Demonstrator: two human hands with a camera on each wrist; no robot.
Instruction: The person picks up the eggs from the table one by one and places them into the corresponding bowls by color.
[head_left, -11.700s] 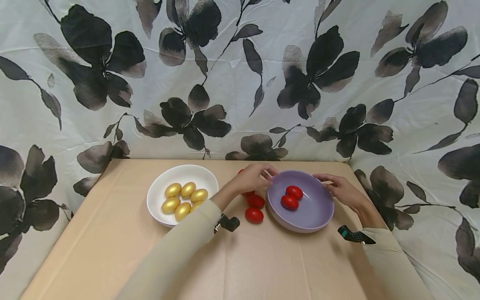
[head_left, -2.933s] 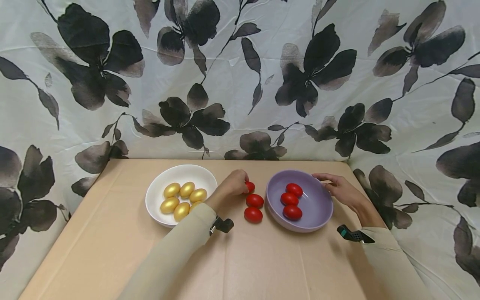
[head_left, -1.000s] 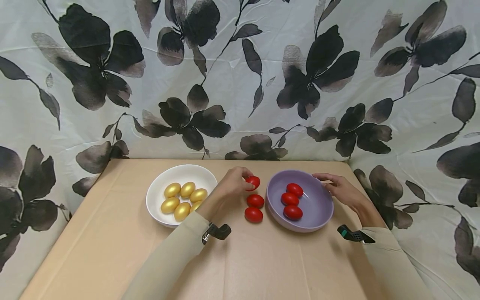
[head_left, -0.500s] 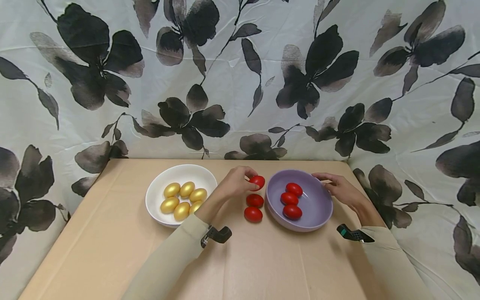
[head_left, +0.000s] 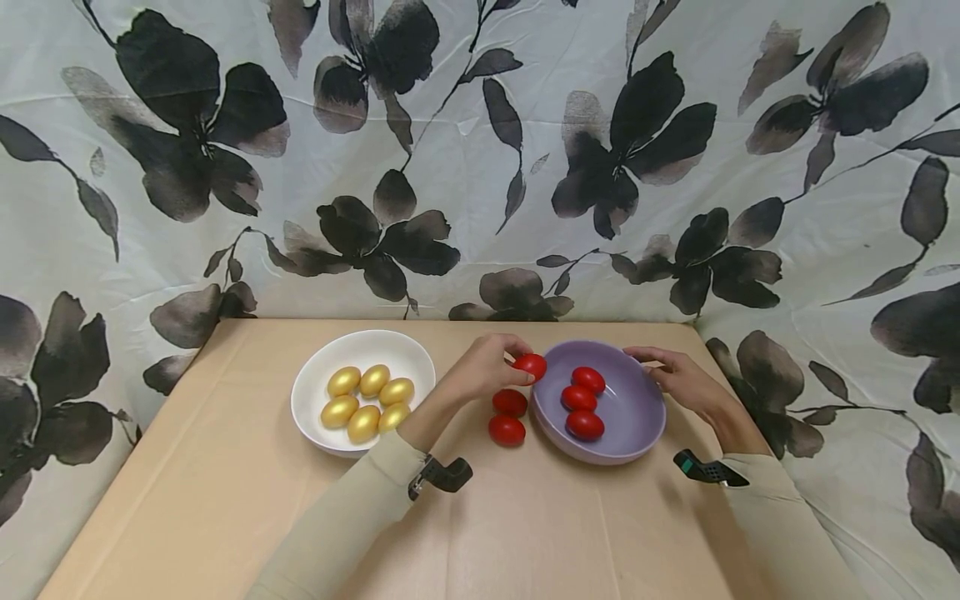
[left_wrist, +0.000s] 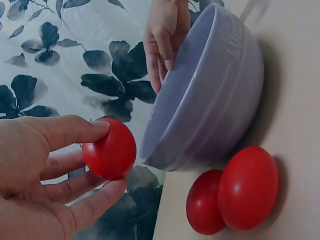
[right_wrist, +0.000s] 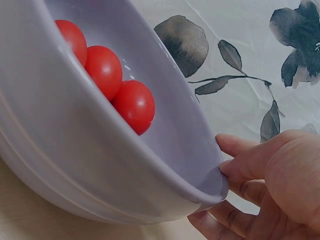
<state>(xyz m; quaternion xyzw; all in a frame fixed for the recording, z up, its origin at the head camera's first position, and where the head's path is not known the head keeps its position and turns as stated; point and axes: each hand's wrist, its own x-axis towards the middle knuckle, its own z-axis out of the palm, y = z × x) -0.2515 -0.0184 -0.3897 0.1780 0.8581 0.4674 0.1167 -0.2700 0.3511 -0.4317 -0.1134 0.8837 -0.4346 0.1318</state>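
Note:
My left hand (head_left: 491,367) pinches a red egg (head_left: 530,366) between thumb and fingers, just off the left rim of the purple bowl (head_left: 637,408). In the left wrist view, that egg (left_wrist: 111,150) hangs in the air, apart from the bowl (left_wrist: 220,100). My right hand (head_left: 678,379) holds the bowl's right rim; in the right wrist view the thumb lies at the edge and other fingers sit under the outer wall. Three red eggs (right_wrist: 103,72) lie in a row inside the bowl. Two more red eggs (head_left: 507,429) rest on the table left of it.
A white bowl (head_left: 307,375) with several golden eggs (head_left: 363,423) stands to the left, partly behind my left forearm. The light wooden table (head_left: 525,533) ends at a floral curtain (head_left: 480,167) at the back.
A third red egg has come into the purple bowl since the earliest frame. My left hand has lifted another from the table and carried it right. The right hand has stayed put.

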